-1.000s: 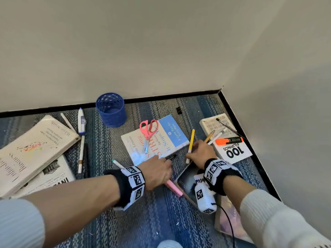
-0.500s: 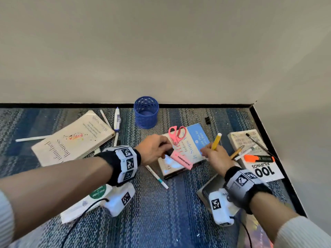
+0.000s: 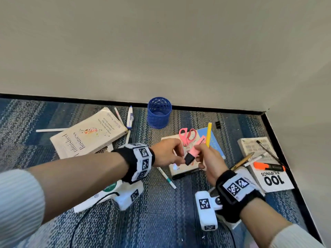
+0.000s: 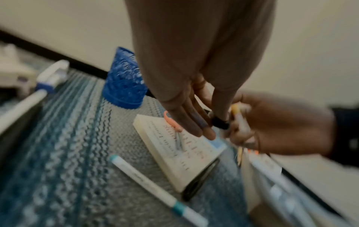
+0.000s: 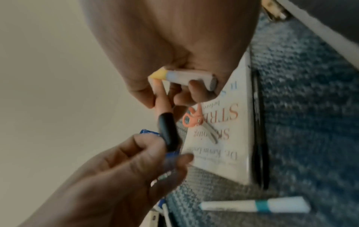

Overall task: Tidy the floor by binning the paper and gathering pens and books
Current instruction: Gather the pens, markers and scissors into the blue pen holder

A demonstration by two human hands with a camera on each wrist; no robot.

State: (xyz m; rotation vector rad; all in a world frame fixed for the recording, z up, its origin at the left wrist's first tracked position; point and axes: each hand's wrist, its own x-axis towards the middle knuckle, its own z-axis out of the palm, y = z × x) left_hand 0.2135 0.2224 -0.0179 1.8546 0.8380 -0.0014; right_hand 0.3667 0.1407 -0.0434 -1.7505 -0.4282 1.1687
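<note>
My right hand [image 3: 201,154] grips a yellow pen [image 3: 208,134] upright together with the body of a pink highlighter [image 3: 196,149]. My left hand [image 3: 180,159] meets it from the left, with thumb and fingers pinching the highlighter's black cap [image 5: 169,133]. Both hands hover above a white and blue book [image 3: 215,140] that carries pink scissors [image 3: 188,136]. The blue mesh pen cup [image 3: 159,112] stands upright by the wall, behind the hands. In the right wrist view the yellow pen [image 5: 186,76] crosses my curled fingers.
A cream book [image 3: 89,135] lies left, with a correction pen [image 3: 130,118] beside it. On the right, a "100 Filipinos" book [image 3: 272,179] bears an orange highlighter [image 3: 268,167] and pencils. A teal-banded white pen [image 3: 167,179] lies on the carpet. Walls meet at the right corner.
Both hands rose off the floor and came together. The pink highlighter, held by my left hand alone before, is now gripped by my right hand beside the yellow pen.
</note>
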